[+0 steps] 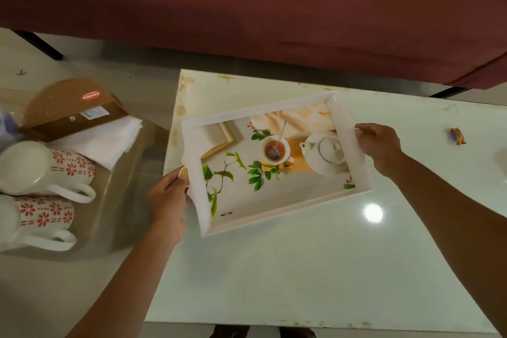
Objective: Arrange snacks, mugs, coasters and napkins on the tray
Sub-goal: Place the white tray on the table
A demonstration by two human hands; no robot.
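A white rectangular tray (pixel 307 202), printed with a teapot, a cup and leaves, sits at an angle on the white table (pixel 301 269). My left hand (pixel 168 200) grips its left handle and my right hand (pixel 380 145) grips its right handle. Nothing real lies on the tray. On a clear surface to the left lie two white mugs with red flower patterns, one farther (pixel 46 170) and one nearer (pixel 35 221), both on their sides. Beside them is a stack of white napkins (pixel 107 140) and a brown pack of round coasters (pixel 68 110). A small wrapped snack (pixel 457 136) lies on the table at the right.
A dark red sofa (pixel 247 8) runs along the far side of the table. The edge of a white dish (pixel 502 159) shows at the right border. A bright light reflection (pixel 373 212) sits on the tabletop near the tray.
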